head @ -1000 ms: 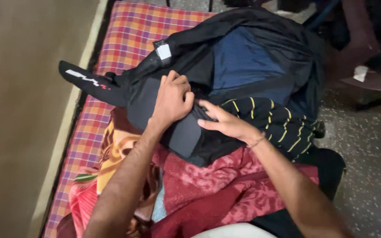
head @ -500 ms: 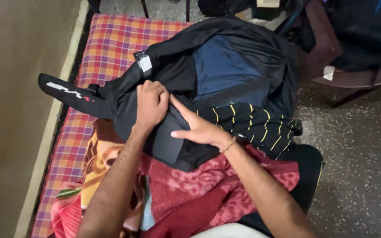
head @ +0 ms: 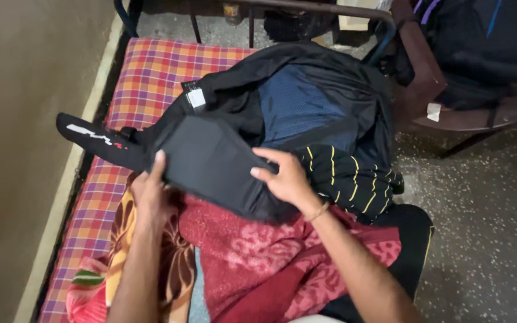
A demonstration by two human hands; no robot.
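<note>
Red cloth (head: 270, 263) with a soft pink flower pattern lies bunched up nearest the person, and next to it is an orange and brown printed cloth (head: 178, 263) with big curvy shapes. Both arms reach out over these cloths. The left hand (head: 151, 191) grips the near left edge of a flat dark grey pad (head: 210, 161), with one finger sticking up along its side. The right hand (head: 285, 179) is set apart from it and holds the pad's right end, thumb on top and fingers curled under. The pad looks smooth and stiff, with rounded corners, and it is part of a black jacket (head: 306, 78) spread open on the bed. The jacket is shiny and crinkled outside, with a blue mesh lining (head: 300, 107) inside and a small white tag (head: 196, 97) near the collar. A black sleeve with thin yellow stripes (head: 348, 176) lies just right of the right hand. A long black strap with white marks (head: 94, 140) sticks out to the left. Under it all is a checked bed sheet (head: 151, 78) in red, orange and purple squares. Farther off are a dark metal bed frame (head: 330, 12) and a speckled stone floor (head: 486, 209).
</note>
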